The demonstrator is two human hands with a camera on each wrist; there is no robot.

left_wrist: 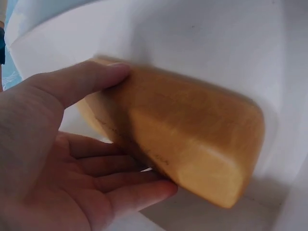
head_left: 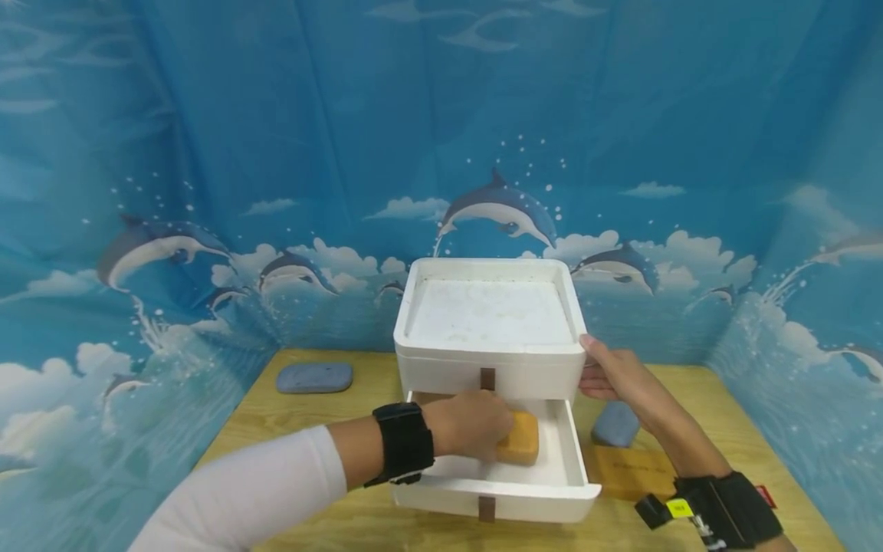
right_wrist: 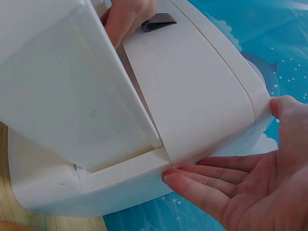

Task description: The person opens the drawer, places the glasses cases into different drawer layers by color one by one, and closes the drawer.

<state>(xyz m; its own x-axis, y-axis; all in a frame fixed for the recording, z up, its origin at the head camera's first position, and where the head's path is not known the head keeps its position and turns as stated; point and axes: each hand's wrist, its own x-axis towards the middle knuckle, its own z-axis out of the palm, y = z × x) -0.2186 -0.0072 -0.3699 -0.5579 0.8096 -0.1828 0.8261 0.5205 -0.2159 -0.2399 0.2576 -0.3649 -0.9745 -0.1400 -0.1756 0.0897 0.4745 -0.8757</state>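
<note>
Dolphin-print cloth backs the bench (head_left: 331, 429). Left hand (head_left: 469, 423), fingers gripping the orange block (head_left: 519, 438), has it inside the open drawer (head_left: 545, 491), unreleased; right hand (head_left: 614, 376), fingers straight, steadies the cabinet (head_left: 490, 360).

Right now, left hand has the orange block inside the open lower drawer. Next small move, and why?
Probably let go of the orange block and draw the left hand back out. The block already sits inside the open lower drawer, down by its floor in the left wrist view, with thumb and fingers still round it. The right hand braces the white drawer unit at its side, so it should stay put.
</note>
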